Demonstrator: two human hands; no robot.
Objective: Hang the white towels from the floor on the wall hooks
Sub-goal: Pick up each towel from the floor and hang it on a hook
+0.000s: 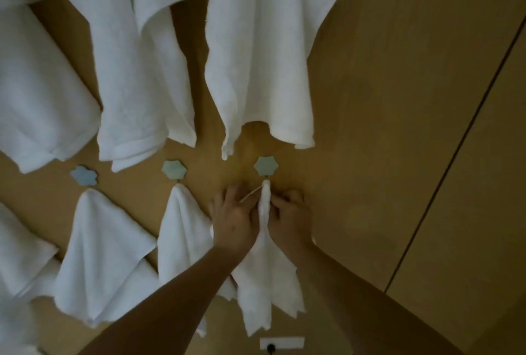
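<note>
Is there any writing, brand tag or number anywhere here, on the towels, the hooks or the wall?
None can be read.
The towel held by the left hand and right hand: plain white.
The flower-shaped hook: bare.
The white wall plate at the bottom: no legible marking.

One head cam only, worn by the person, facing the wood wall (370, 98) close up and angled along it. Wide-angle lens bends the edges; forearms enter from bottom of frame.
</note>
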